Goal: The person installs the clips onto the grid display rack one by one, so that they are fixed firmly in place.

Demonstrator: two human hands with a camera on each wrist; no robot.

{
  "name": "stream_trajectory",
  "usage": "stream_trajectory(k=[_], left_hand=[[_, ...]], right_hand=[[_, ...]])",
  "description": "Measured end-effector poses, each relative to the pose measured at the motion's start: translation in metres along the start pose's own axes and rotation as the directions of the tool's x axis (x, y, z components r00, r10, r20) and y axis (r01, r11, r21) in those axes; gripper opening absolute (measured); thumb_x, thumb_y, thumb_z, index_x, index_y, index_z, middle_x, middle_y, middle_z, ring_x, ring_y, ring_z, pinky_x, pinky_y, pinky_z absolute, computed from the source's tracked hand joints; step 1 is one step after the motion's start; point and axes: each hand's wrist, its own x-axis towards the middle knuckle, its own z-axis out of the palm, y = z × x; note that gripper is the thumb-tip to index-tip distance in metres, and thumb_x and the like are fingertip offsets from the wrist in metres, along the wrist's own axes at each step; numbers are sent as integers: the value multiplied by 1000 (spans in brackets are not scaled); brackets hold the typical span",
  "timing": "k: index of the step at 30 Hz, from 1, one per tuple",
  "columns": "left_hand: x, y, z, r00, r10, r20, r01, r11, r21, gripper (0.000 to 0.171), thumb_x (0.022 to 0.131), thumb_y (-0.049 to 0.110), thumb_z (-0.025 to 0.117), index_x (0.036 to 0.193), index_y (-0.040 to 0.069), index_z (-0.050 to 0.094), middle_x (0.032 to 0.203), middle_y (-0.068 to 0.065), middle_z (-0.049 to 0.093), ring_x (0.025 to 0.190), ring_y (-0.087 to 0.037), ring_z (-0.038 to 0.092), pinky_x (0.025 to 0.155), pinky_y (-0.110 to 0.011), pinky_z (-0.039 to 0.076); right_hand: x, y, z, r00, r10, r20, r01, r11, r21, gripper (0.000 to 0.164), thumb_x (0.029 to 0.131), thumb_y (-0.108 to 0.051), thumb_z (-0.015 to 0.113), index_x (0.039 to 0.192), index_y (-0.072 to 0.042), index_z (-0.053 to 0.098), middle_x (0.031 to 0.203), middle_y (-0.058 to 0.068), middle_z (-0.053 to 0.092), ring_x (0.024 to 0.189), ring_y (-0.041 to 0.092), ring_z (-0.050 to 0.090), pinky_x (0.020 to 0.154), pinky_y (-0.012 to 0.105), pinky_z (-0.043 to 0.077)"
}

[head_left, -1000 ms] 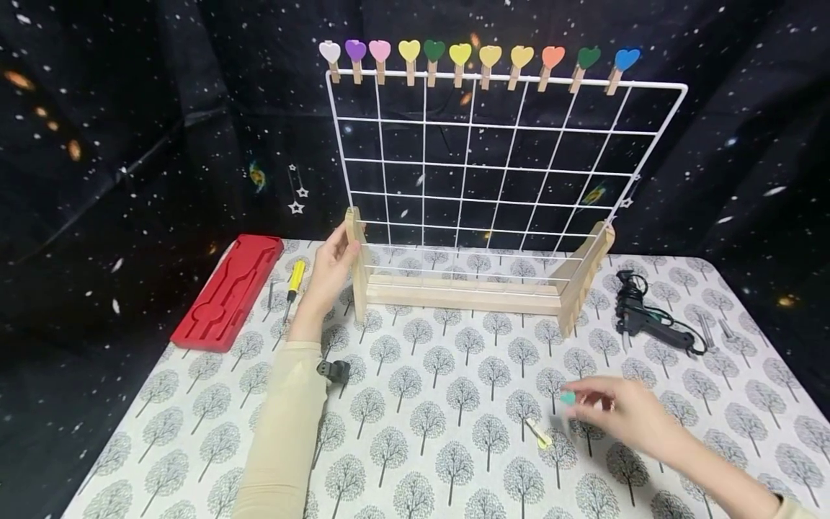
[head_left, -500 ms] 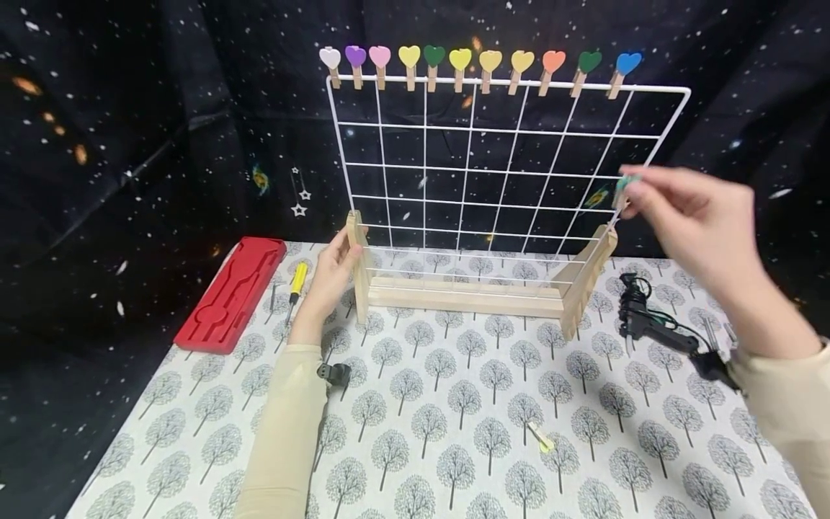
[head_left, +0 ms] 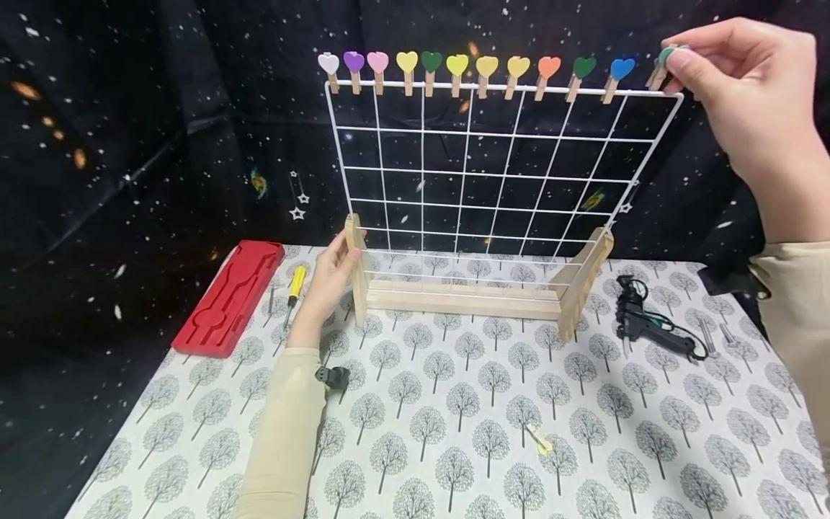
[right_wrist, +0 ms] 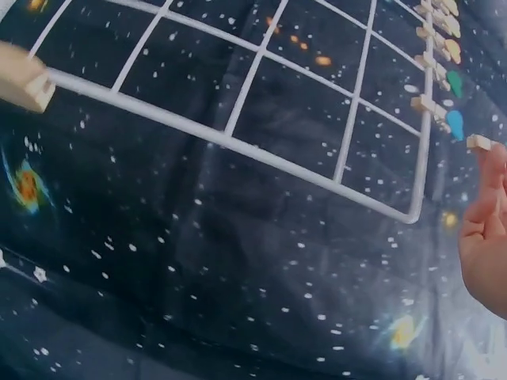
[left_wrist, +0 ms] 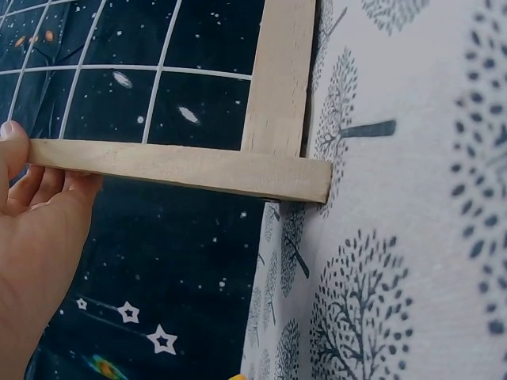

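My right hand (head_left: 755,94) pinches a wooden clothespin (head_left: 658,75) with a teal heart, near the right end of the white wire grid's (head_left: 499,134) top bar. In the right wrist view the tip of this clothespin (right_wrist: 478,142) stands apart from the wire. Several heart clothespins, from white at the left to the blue one (head_left: 622,70), sit in a row along the top bar. My left hand (head_left: 329,277) grips the left upright of the wooden stand (head_left: 463,300). In the left wrist view, thumb and fingers of this hand (left_wrist: 40,245) lie on either side of that upright.
A pale yellow clothespin (head_left: 540,440) lies on the tree-print cloth (head_left: 441,404). To the left are a red tray (head_left: 230,299) and a yellow-handled screwdriver (head_left: 295,288). A black glue gun (head_left: 651,324) with its cord lies to the right. A dark starry backdrop (head_left: 162,144) hangs behind.
My right hand has risen with the teal-heart clothespin from above the table, past the grid's right side, up to its top right corner. The left hand keeps its grip on the stand.
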Motion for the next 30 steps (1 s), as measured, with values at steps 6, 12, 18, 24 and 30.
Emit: stream_trajectory(k=[6,12,18,24,30], left_hand=[[-2,0,1,1000,-2,-1,2,1000,-3,46,91,16,41,136,15,29,135,-7,37,126,-12,31,104,-26,26],[1,-6,0,1000,6,4,-6,1000,-23,47,91,17,43,136,16,29,134,-5,39,125,-11,32,104,-27,27],[7,-18,-4,1000,24,0,-24,999,-31,48,89,23,46,134,22,31,134,-7,39,125,-9,32,104,-26,27],[6,-17,-4,1000,21,-5,-21,999,-29,47,89,23,45,134,23,32,134,-6,39,125,-9,33,104,-25,27],[0,-3,-1,1000,-1,-3,1,1000,-16,47,90,16,44,135,17,30,134,-5,40,126,-12,32,105,-28,25]], right_hand=[[6,12,5,999,46,-19,-45,997,70,21,77,-15,62,94,-4,67,74,-7,64,59,4,52,52,14,36],[6,16,8,996,84,-16,-84,996,-2,19,79,-16,61,95,-8,67,69,-13,60,52,2,49,53,12,39],[5,17,11,995,104,-3,-104,994,-30,19,80,-17,61,96,-9,67,66,-11,58,47,5,42,42,11,33],[7,17,11,992,125,14,-125,992,-25,18,80,-17,60,96,-10,66,69,-10,59,43,3,42,39,10,32],[7,17,9,978,201,47,-193,971,-142,25,82,-26,57,103,-15,64,72,-14,55,51,1,44,45,7,35]])
